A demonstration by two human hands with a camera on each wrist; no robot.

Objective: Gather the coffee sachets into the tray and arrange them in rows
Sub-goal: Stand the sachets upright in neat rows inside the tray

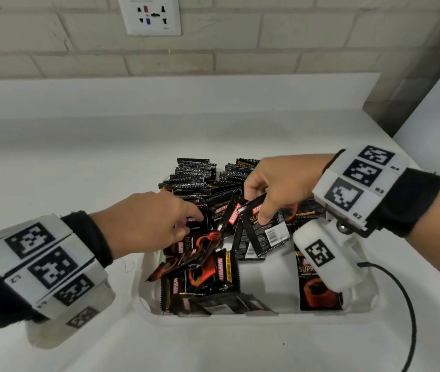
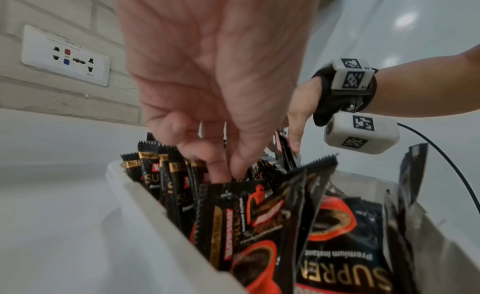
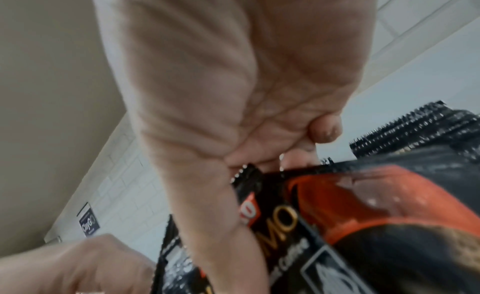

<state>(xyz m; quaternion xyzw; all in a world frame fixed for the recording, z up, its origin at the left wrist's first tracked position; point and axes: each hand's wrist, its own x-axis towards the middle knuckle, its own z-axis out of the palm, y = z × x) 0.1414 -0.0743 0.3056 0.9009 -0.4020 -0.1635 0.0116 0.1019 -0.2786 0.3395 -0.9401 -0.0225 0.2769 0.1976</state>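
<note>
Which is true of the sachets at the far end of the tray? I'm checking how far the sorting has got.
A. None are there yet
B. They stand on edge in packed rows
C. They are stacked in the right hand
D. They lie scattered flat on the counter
B: at the far end of the white tray the coffee sachets stand on edge in tight rows, while those nearer the camera lie jumbled.
</note>
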